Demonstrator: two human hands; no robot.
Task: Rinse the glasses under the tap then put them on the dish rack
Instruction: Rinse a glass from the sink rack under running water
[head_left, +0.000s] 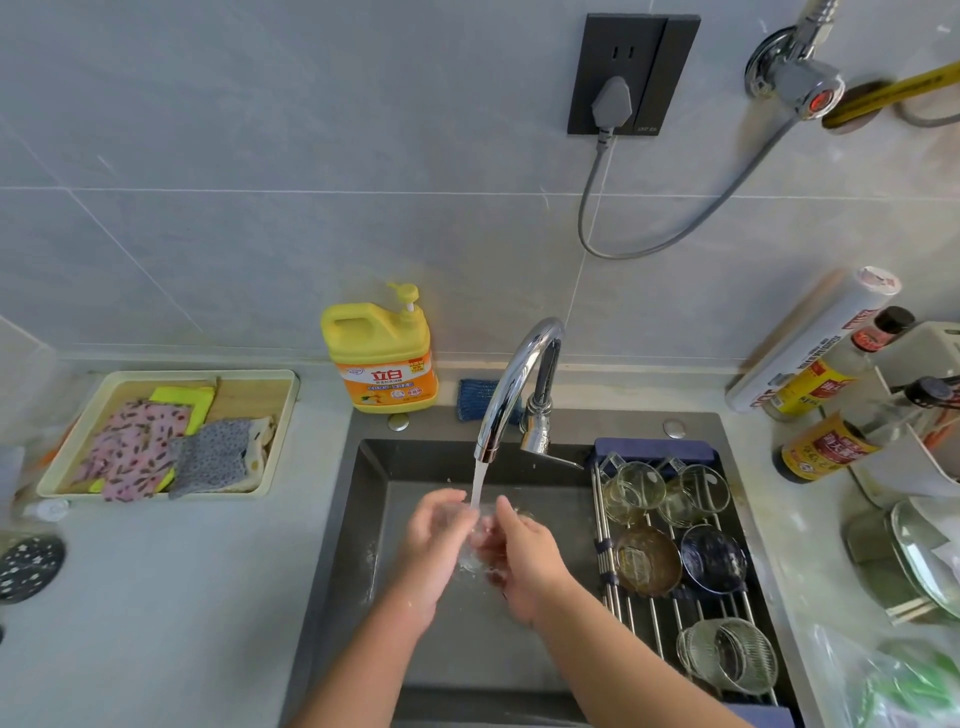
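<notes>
Directly beneath the tap (519, 384), both hands are brought together around a clear glass (475, 540). The left hand (434, 551) cups it from one side and the right hand (524, 561) curls round it from the other, while the stream of water (477, 483) falls onto it. The glass is blurred by the water, so its exact tilt cannot be told. To the right of the tap, the dish rack (654, 449) spans the sink (374, 519) and already carries two clear mugs (631, 491), an amber bowl (647, 558), a dark blue bowl (712, 558) and a ribbed glass (727, 657) — so most of the job looks done. This glass is mid-rinse and has yet to go on the rack. No other unrinsed glass shows below the tap, so it may be the last.
</notes>
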